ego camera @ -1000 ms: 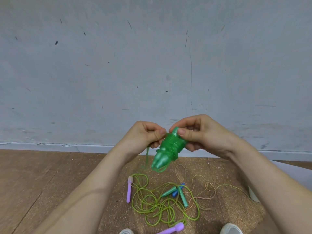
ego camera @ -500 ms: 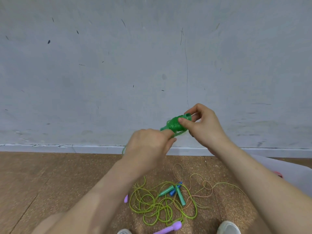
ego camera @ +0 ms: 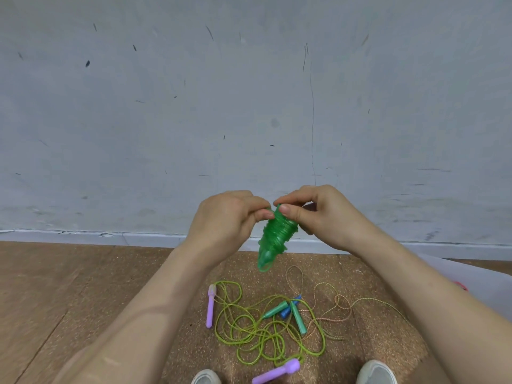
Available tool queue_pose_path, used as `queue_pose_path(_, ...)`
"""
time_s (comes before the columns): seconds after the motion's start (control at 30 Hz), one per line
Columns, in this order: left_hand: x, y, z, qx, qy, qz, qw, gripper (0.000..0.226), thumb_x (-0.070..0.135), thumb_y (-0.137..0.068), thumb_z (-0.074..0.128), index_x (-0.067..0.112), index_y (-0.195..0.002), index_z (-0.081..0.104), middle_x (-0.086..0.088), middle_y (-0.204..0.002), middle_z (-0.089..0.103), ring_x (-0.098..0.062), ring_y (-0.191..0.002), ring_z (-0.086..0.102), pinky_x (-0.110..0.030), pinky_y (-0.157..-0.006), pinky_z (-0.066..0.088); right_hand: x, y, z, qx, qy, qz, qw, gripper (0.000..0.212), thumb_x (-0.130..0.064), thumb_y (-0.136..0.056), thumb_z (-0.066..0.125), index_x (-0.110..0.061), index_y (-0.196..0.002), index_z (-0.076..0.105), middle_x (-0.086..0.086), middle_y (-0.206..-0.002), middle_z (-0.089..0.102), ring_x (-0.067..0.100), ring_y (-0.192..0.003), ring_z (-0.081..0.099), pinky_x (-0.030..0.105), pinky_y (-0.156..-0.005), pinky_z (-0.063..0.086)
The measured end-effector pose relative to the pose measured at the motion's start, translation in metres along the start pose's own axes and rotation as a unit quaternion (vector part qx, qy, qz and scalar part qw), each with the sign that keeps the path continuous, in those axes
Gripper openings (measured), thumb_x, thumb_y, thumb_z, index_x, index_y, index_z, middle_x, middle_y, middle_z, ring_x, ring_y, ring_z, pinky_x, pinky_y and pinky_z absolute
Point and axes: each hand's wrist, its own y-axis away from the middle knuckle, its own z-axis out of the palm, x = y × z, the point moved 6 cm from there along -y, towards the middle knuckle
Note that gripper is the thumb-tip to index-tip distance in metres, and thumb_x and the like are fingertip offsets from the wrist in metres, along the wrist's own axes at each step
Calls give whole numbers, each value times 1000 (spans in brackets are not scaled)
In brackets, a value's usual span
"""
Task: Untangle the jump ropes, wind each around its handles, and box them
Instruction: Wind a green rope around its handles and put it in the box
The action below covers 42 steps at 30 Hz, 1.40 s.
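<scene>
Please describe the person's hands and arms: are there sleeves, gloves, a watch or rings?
Both hands are bare: no gloves on the left hand or the right hand, and no rings show. The left forearm and the right forearm are bare too, with no sleeve in view. No watch or bracelet shows at either wrist.

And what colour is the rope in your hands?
Green: the wound jump rope is see-through green, clearest in the head view.
</scene>
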Motion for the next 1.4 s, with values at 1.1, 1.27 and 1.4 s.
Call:
queue_pose_path(1.1,18,1,-4,-33,-56,55,996,41,52,-89,36,30,-87,70,10,-63,49,-17,-65,55,-29,-53,41,8,1,-32,120,116,17,986,9,-19,-89,66,-25,-96,69,-3,-77,62,8,-63,54,26,-67,45)
queue_pose_path(1.27,-5,2,1,-42,76,-68,994,14,34,-89,63,26,-88,74,5,-71,66,-14,-71,59,-31,-67,47,-4,4,-19,32,30,-15,999,13,-14,-90,66,-23,-96,72,-2,-75,58,8,-52,48,18,-58,39)
queue_pose_path(1.4,-16,6,7,-41,327,-238,914,5,14,-81,73,17,-79,76,0,-73,74,-12,-72,70,-26,-66,53,-7,7,-24,25,-83,-5,996,15,-5,-91,61,-13,-99,71,2,-78,57,14,-50,51,18,-52,42)
